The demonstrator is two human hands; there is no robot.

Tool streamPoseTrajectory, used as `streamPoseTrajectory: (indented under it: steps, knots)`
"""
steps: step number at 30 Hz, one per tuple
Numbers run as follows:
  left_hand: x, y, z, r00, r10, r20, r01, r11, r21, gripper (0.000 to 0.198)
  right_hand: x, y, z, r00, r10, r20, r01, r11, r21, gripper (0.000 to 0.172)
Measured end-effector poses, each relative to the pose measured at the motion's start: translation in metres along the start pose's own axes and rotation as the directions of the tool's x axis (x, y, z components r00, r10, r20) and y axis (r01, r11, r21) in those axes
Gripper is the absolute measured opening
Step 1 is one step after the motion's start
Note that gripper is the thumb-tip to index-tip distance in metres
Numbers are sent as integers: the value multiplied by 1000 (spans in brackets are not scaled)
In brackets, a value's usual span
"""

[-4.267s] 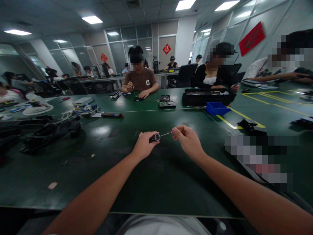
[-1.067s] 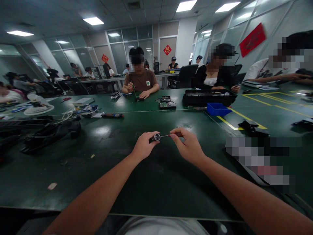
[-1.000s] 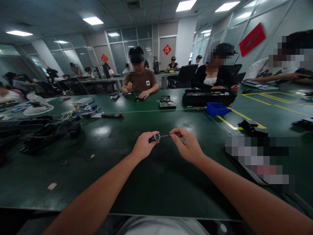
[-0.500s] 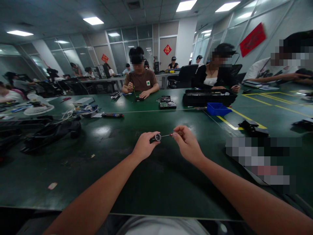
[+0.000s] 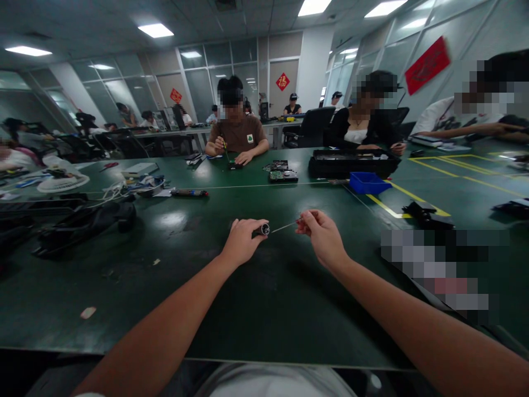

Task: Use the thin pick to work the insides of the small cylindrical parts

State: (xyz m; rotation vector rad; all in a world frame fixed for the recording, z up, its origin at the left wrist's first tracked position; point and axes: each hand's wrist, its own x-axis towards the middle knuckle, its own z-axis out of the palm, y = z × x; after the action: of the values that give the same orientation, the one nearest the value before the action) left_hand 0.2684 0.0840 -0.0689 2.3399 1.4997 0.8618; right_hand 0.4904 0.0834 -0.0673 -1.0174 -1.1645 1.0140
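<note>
My left hand [image 5: 241, 240] is closed around a small black cylindrical part [image 5: 264, 229] with a shiny metal end face, held just above the green table [image 5: 256, 298]. My right hand [image 5: 323, 237] pinches the handle of a thin precision screwdriver [image 5: 285, 225]. Its metal shaft slants down to the left and its tip meets the end face of the part. Both hands hover over the middle of the table, a short gap between them.
Across the table sit a blue bin [image 5: 366, 182], a long black tray [image 5: 351, 163], circuit boards [image 5: 282, 176] and a dark tool [image 5: 190, 193]. Black gear [image 5: 82, 220] lies at the left, a black block [image 5: 425, 214] at the right. Several other people work at the far side.
The right hand has lifted and turned slightly with the screwdriver, whose shaft now slants more steeply toward the part. The left hand has rolled over the part, covering more of it.
</note>
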Motion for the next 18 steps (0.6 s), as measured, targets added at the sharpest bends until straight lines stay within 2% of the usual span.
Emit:
streamPoseTrajectory:
  steps: [4,8,11,18]
  knots:
    - [-1,2,1,1000,2,14,-2,1000,10,35,-3,-5,2,996,-94,-6,94,995,-42,24]
    - [-1,1,3,1000,-7,7,7,1000,19,36,-6,-11,3,985,-157,65,168,955,-242,23]
    - [-1,0,5,1000,-13,1,13,1000,5,38,-8,-13,2,984,-163,66,175,922,-346,23]
    - [-1,5,2,997,-56,-51,47,985,-168,31,-7,-17,0,977,-209,34,199,854,-480,26]
